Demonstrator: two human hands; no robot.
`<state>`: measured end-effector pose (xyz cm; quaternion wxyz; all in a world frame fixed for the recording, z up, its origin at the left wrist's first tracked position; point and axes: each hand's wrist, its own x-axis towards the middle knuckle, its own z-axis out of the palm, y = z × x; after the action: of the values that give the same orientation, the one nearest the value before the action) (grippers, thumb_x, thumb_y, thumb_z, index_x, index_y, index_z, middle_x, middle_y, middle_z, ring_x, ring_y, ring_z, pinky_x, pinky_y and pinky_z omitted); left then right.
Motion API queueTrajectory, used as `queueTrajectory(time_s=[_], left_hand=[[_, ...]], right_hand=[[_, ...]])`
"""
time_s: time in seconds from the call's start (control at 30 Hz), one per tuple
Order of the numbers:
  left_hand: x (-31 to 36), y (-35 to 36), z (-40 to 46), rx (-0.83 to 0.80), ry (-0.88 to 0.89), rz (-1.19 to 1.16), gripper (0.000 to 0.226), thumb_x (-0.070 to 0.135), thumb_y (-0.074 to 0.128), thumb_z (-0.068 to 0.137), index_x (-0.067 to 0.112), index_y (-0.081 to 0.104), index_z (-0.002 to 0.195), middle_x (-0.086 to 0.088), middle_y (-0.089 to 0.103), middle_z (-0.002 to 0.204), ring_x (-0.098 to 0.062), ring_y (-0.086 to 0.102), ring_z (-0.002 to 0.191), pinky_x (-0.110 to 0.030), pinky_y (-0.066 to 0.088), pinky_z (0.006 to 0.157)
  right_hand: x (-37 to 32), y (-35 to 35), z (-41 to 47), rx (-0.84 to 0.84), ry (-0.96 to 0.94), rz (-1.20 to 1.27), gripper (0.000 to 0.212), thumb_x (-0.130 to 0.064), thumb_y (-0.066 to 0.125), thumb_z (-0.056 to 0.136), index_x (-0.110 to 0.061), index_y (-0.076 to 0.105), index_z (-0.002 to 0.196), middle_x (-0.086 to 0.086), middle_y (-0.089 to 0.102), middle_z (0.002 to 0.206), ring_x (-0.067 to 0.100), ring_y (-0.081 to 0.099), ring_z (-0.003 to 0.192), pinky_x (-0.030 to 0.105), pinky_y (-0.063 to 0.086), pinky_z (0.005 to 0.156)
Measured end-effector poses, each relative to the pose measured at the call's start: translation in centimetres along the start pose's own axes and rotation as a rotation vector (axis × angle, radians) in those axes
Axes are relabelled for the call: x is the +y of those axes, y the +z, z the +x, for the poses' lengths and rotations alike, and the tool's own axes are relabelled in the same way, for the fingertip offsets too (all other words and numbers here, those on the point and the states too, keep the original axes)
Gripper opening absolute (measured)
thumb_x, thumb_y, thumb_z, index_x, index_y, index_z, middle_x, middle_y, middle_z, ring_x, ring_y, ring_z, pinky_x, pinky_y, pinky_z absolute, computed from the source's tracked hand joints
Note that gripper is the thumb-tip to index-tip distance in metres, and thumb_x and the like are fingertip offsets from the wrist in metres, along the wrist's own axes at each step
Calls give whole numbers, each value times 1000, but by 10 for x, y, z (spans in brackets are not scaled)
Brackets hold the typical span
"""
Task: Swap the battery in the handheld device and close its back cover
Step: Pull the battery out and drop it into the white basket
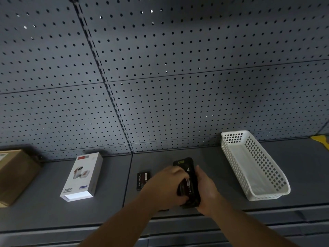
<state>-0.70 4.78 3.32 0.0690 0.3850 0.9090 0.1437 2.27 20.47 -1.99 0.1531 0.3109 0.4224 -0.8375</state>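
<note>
A black handheld device (pixel 187 166) lies back-up on the grey shelf. My right hand (pixel 206 191) grips its right side. My left hand (pixel 165 186) covers the device's left part, its fingers on a black battery (pixel 186 188) with a red-marked label sitting in the open back. A second black battery (pixel 142 180) with a red and white label lies flat on the shelf just left of my left hand. I cannot see a back cover; my hands hide part of the device.
A white perforated plastic basket (pixel 252 168) stands to the right. A white power bank box (pixel 82 177) lies to the left, and a brown cardboard box (pixel 16 173) at the far left. A grey pegboard wall (pixel 160 77) rises behind the shelf.
</note>
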Motion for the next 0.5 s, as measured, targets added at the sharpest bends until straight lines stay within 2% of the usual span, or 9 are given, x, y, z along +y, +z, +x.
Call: queueTrajectory(time_s=[0.17,0.5], left_hand=[[3,-2,-1,-32,5,54,55,44,71,79,23,57,127,0,60,124,-18,55,113,-37,53,96],[-2,-8,6,-67,8,44,57,45,74,73,22,58,124,1,60,120,-18,55,108,-32,51,91]], right_hand=[[3,5,-1,18,-1,-9,65,-58,36,107,-10,78,122,22,79,120,39,73,116,50,57,97],[5,10,2,21,-11,-10,66,-60,35,107,-11,76,125,19,81,118,36,76,112,46,59,89]])
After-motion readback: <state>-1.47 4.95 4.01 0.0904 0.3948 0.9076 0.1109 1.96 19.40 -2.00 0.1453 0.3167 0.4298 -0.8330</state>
